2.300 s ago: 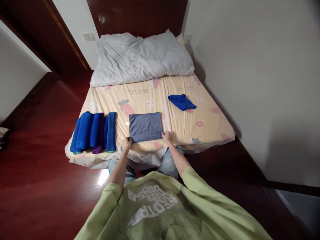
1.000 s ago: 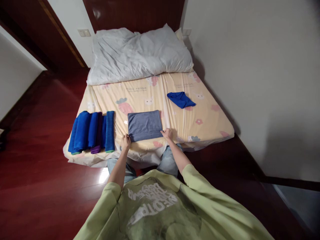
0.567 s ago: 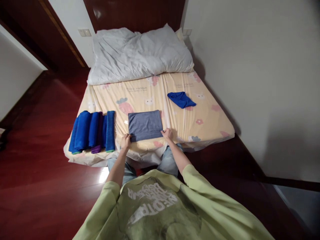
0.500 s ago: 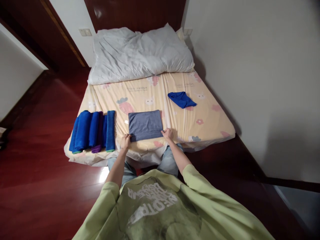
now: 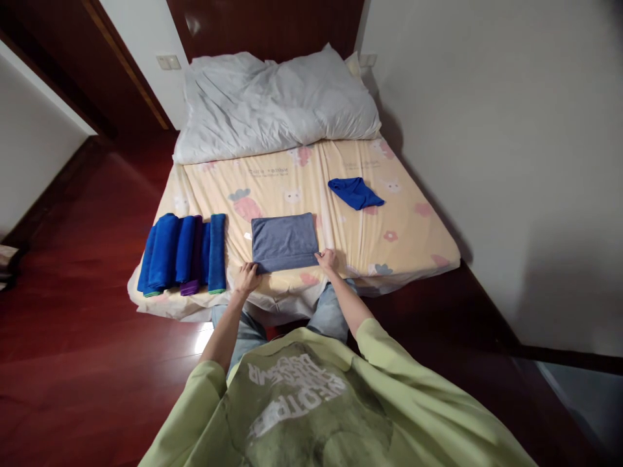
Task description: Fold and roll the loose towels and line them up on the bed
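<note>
A flat, grey-blue rectangular cloth [image 5: 285,237] lies mid-frame on the yellow print-covered bed [image 5: 409,243]. The right hand [image 5: 328,261] pinches its lower-right corner; the left hand [image 5: 247,279] touches the lower-left, grip unclear. Near-edge folding seems in hand; the next move calls for level corners.

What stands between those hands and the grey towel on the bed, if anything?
Nothing visible does. The left hand and right hand both touch the near corners of the grey towel. The rolled blue and purple towels lie off to the left, and the crumpled blue cloth lies beyond, to the right.
</note>
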`<state>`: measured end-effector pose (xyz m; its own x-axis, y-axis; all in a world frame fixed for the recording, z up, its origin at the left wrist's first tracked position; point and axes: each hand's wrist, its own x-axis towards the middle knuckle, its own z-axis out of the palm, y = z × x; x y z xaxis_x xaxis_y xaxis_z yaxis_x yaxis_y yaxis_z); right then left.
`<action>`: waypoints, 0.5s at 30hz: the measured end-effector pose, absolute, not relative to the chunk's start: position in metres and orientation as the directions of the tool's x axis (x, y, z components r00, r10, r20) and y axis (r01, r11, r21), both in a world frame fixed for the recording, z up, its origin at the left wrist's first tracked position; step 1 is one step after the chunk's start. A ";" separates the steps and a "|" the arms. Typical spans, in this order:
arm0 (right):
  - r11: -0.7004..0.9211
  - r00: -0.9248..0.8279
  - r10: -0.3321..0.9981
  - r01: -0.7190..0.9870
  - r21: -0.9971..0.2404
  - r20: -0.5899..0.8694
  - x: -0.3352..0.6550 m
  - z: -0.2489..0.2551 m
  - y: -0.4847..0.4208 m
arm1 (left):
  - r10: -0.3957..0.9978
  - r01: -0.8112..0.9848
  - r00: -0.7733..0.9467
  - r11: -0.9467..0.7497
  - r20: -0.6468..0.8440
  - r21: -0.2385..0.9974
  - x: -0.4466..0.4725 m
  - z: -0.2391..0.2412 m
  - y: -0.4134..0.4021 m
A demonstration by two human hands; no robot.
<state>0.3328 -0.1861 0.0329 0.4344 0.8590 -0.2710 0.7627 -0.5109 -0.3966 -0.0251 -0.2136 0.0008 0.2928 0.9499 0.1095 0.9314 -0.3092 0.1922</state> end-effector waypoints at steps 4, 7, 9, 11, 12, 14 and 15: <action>-0.506 0.436 0.862 0.756 -0.416 -0.257 0.333 0.030 -0.187 | 0.956 0.947 0.284 -0.291 0.070 0.133 -0.021 0.000 -0.212; -0.482 0.424 0.876 0.767 -0.423 -0.229 0.335 0.025 -0.186 | 0.955 0.948 0.292 -0.297 0.055 0.118 -0.022 -0.001 -0.212; -0.433 0.400 0.900 0.791 -0.432 -0.171 0.338 0.022 -0.185 | 0.951 0.944 0.304 -0.308 0.051 0.120 -0.024 -0.001 -0.213; -0.302 0.307 0.950 0.841 -0.448 -0.063 0.341 0.018 -0.185 | 0.950 0.941 0.308 -0.312 0.050 0.130 -0.025 -0.001 -0.213; -0.216 0.237 0.971 0.865 -0.454 -0.010 0.342 0.016 -0.185 | 0.951 0.941 0.306 -0.310 0.051 0.137 -0.026 -0.001 -0.213; -0.050 0.087 0.994 0.888 -0.458 0.060 0.343 0.011 -0.186 | 0.952 0.941 0.300 -0.305 0.051 0.150 -0.026 0.000 -0.214; 0.018 0.018 0.997 0.889 -0.457 0.074 0.344 0.009 -0.188 | 0.953 0.940 0.298 -0.302 0.048 0.159 -0.026 0.000 -0.214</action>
<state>0.3437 -0.1879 0.0087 0.0177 0.9971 0.0743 0.8894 0.0182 -0.4567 -0.0262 -0.2138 0.0002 0.2981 0.9533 0.0484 0.9400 -0.3020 0.1590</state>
